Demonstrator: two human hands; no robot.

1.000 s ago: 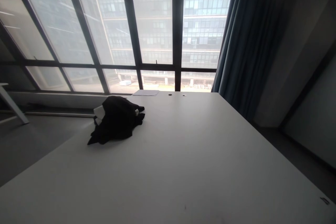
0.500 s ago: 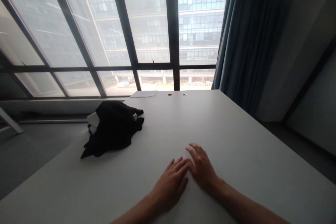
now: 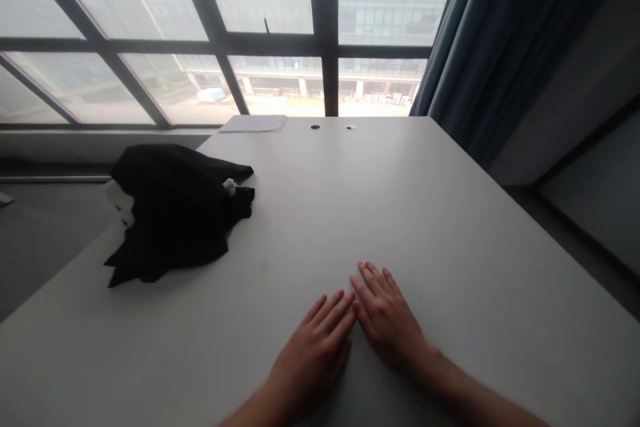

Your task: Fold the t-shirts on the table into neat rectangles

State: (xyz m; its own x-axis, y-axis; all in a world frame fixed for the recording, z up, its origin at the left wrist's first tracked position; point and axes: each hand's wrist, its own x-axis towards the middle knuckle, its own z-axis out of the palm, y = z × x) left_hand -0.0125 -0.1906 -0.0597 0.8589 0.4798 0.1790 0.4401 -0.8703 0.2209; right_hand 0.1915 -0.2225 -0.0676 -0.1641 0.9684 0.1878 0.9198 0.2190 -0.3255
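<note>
My left hand (image 3: 317,341) rests palm down on the white table (image 3: 300,227), fingers stretched out and holding nothing. Close beside it on the right lies my right hand (image 3: 387,317), also flat with its fingers extended and nothing in it. The fingertips of the left hand come up against the thumb side of the right; whether they touch is hard to tell. Beyond the hands to the left, a crumpled heap of black cloth (image 3: 175,210) lies on the table, with whitish material (image 3: 120,201) showing at its left side.
White sheets of paper (image 3: 254,123) lie at the table's far edge, near two small round holes, one dark (image 3: 315,127). Behind stands a large window with dark frames (image 3: 330,33). A blue curtain (image 3: 465,47) hangs at the right.
My view has tilted down, so the window shows less and the table more. The fingers of my right hand, raised and bent before, now lie flatter on the table. The black cloth looks nearer.
</note>
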